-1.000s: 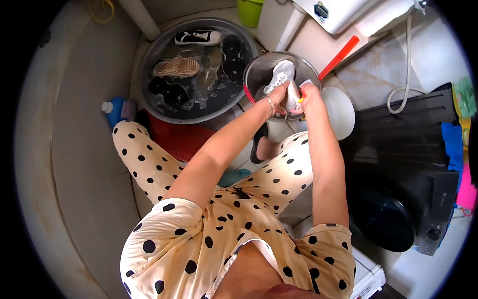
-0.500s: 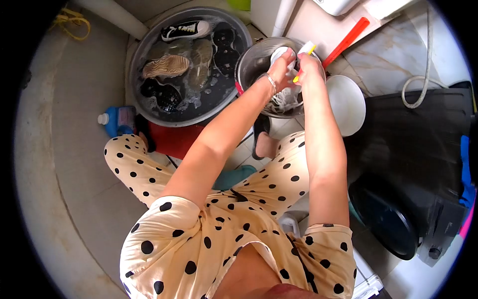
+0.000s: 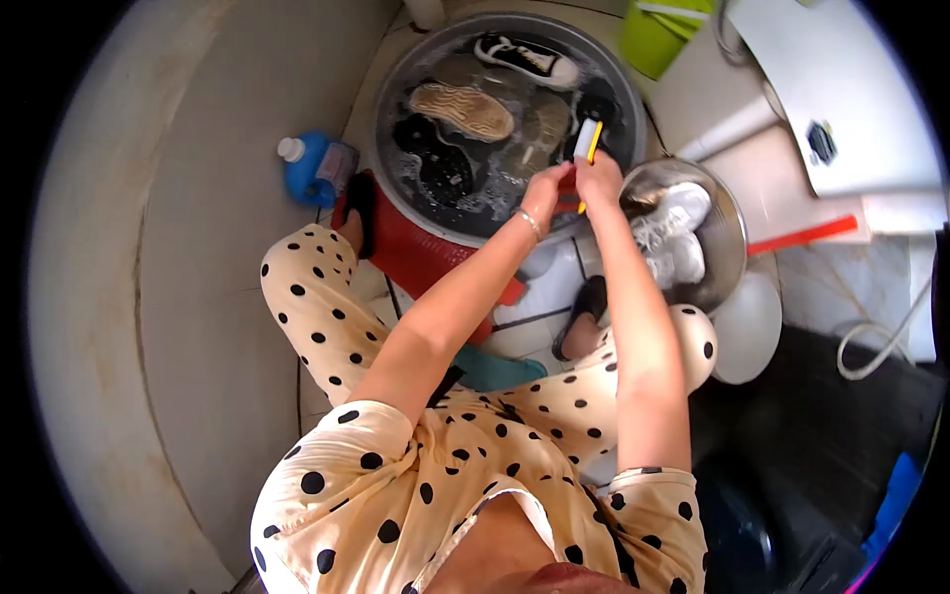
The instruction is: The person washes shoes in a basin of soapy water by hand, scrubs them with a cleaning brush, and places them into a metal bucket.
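Note:
My right hand (image 3: 599,181) grips a brush (image 3: 588,142) with white bristles and a yellow edge, over the near right part of a large grey basin (image 3: 388,188). Close beside it, my left hand (image 3: 542,196) has its fingers drawn together; something reddish shows between the hands, and I cannot make out what the left fingers hold. Soapy water fills the basin. In it lie a black-and-white sneaker (image 3: 529,60), a shoe with a tan sole (image 3: 462,111) upward and black soles (image 3: 445,166). White sneakers (image 3: 676,223) sit in a steel bowl (image 3: 730,223) to the right.
A blue bottle (image 3: 315,170) stands left of the basin. A red mat (image 3: 411,243) lies in front of it. A lime-green bucket (image 3: 658,40) is behind. At right are a red handle (image 3: 804,236), a white bowl (image 3: 749,332) and a hose (image 3: 871,361).
Both hands have moved left from the steel bowl to the grey basin, the brush still in my right hand. The white sneakers now rest in the bowl, out of my hands. The view has shifted.

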The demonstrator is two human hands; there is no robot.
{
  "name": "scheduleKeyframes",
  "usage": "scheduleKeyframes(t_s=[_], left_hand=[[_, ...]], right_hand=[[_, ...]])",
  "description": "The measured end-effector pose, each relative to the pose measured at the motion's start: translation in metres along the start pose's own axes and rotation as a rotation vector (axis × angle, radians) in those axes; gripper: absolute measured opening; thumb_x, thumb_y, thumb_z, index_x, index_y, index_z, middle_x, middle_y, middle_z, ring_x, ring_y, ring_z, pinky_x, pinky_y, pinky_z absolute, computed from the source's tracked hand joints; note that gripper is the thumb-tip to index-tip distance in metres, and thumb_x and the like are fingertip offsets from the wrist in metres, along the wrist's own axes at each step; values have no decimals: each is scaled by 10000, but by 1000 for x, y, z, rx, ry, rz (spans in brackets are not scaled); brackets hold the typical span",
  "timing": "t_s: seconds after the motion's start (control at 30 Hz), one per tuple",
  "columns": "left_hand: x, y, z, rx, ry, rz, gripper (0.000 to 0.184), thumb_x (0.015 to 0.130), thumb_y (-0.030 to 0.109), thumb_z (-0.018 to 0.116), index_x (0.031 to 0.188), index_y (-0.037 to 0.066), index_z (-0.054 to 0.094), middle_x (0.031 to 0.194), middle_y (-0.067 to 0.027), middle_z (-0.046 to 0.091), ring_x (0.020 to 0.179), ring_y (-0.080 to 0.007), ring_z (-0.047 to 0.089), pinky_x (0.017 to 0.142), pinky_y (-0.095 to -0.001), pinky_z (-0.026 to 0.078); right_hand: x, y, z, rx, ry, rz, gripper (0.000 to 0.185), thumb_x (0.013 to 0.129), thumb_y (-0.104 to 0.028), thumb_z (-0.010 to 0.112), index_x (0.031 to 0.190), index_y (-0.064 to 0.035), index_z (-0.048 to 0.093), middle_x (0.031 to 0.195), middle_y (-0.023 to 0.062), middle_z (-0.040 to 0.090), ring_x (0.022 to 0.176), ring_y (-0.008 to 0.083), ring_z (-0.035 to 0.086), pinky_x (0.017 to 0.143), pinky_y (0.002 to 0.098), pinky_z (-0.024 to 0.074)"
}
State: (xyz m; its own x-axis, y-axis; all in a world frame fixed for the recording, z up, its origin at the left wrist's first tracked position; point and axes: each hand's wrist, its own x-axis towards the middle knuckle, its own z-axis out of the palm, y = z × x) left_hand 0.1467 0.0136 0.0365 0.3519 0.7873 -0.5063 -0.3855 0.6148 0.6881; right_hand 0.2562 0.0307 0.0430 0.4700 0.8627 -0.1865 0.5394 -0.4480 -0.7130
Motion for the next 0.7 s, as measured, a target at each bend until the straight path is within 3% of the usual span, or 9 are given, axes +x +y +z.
scheduleKeyframes(t_s=[0.1,0.17,0.23,0.33,0.43,0.47,0.5,0.6,0.7], left_hand=[[29,-5,-73,99,99,-94,346,956,326,473,1101,48,620,1025,-82,653,944,-206,619,779,-418,518],[34,-5,-100,188,189,-125,310,948,269,486,1130,55,618,992,-74,658,936,-198,617,756,-414,523],[48,-10,-133,296,279,-116,300,922,185,522,1163,30,608,992,-88,664,945,-218,625,799,-384,518],[93,-50,-191,913,315,218,456,854,123,600,1289,12,518,1183,-157,592,1080,-297,582,912,-369,475],[91,-20,-162,1323,301,363,715,764,137,700,1398,22,389,1390,-219,401,1252,-371,445,1030,-348,386],[102,-17,-158,1397,247,268,978,674,237,793,1474,87,250,1497,-222,193,1360,-401,277,1090,-413,318],[111,-19,-150,1451,249,222,1020,659,245,803,1482,113,216,1508,-215,158,1373,-404,240,1084,-459,316],[129,-7,-110,1546,225,2,1217,580,297,855,1507,198,74,1547,-188,16,1416,-406,124,1050,-619,294],[145,-7,-104,1532,227,-126,1285,524,396,879,1509,174,85,1516,-230,102,1381,-450,197,1076,-513,318]], right_hand=[[22,35,94,47,-160,99,267,835,-279,615,840,-21,681,714,156,664,587,234,669,538,353,517],[8,24,112,-3,-240,232,271,807,-288,639,837,-23,686,767,175,680,694,289,688,631,398,532],[-4,20,136,-114,-117,102,279,796,-298,643,844,-27,687,841,200,683,830,348,676,726,431,521],[2,22,158,-59,-72,94,250,830,-252,599,902,-21,664,878,210,674,875,388,644,765,451,499],[18,42,172,52,115,33,236,833,-188,567,949,11,615,922,237,637,890,438,588,787,486,457],[19,41,168,84,264,31,240,826,-185,568,948,18,608,933,244,626,896,443,578,791,489,450],[22,42,163,114,410,32,244,820,-182,568,946,25,602,944,251,615,901,447,567,795,493,442],[43,83,165,85,282,148,291,812,-182,563,1008,34,575,951,255,604,920,446,560,807,486,441],[46,123,180,176,130,189,302,872,-198,542,1080,20,566,954,226,632,891,381,599,798,433,457]])
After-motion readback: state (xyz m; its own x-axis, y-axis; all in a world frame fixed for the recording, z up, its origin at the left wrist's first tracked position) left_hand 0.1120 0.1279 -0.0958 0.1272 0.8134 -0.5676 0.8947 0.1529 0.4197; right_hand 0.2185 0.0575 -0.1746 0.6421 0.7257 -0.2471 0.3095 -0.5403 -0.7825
